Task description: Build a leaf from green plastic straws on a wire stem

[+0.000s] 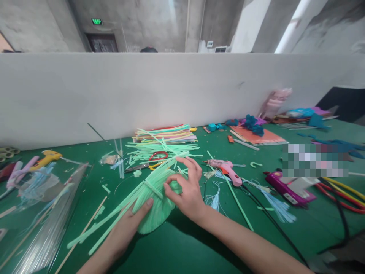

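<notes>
A fan-shaped piece of mint-green pipe cleaners point(159, 213) is held above the table, with a short strand lying across its middle. Long loose ends stretch from it toward the lower left. My left hand point(128, 224) grips it from the left, thumb on top and fingers hidden underneath. On the fan's right side, my right hand point(189, 190) has thumb and index finger closed in a pinch at the green pipe cleaners; exactly which strand is between the tips is hard to see. Its other fingers curve over the upper strands.
Behind the hands lie red-and-yellow-handled scissors point(151, 163) and a pile of coloured pipe cleaners point(165, 135). A pink glue gun point(226, 169) with a black cord is on the right, near a purple tool point(289, 190). A yellow glue gun point(47, 159) and clear plastic sleeves point(54, 224) are leftward. A white partition point(159, 91) stands behind.
</notes>
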`<state>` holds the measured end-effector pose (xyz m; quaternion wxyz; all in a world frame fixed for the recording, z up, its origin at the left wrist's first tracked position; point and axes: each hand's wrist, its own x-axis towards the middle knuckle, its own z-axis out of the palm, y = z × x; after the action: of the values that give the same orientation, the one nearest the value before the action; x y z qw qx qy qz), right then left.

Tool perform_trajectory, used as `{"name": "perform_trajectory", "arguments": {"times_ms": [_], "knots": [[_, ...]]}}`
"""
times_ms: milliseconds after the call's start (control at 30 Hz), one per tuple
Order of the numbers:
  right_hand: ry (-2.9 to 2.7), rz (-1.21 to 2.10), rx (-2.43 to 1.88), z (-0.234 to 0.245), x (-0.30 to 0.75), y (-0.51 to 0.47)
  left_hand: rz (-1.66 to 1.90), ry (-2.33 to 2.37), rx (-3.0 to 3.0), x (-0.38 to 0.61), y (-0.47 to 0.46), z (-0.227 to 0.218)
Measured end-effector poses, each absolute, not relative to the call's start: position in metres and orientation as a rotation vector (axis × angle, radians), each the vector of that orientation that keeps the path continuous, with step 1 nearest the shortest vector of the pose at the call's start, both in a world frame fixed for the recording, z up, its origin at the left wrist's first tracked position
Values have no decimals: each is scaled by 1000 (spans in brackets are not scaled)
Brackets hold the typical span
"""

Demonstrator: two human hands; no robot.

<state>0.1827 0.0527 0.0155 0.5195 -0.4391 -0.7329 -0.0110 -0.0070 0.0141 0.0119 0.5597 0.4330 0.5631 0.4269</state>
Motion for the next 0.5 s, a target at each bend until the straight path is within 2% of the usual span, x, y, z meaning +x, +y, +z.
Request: {"name": "perform_trajectory", "arguments": {"times_ms": [300, 500], "knots": [[-1638, -5, -1097, 19, 205, 73, 1151, 1506, 801, -38, 41, 22], [-1846, 20, -1116, 16, 213, 83, 1077, 1517, 815, -65, 51, 28]]}}
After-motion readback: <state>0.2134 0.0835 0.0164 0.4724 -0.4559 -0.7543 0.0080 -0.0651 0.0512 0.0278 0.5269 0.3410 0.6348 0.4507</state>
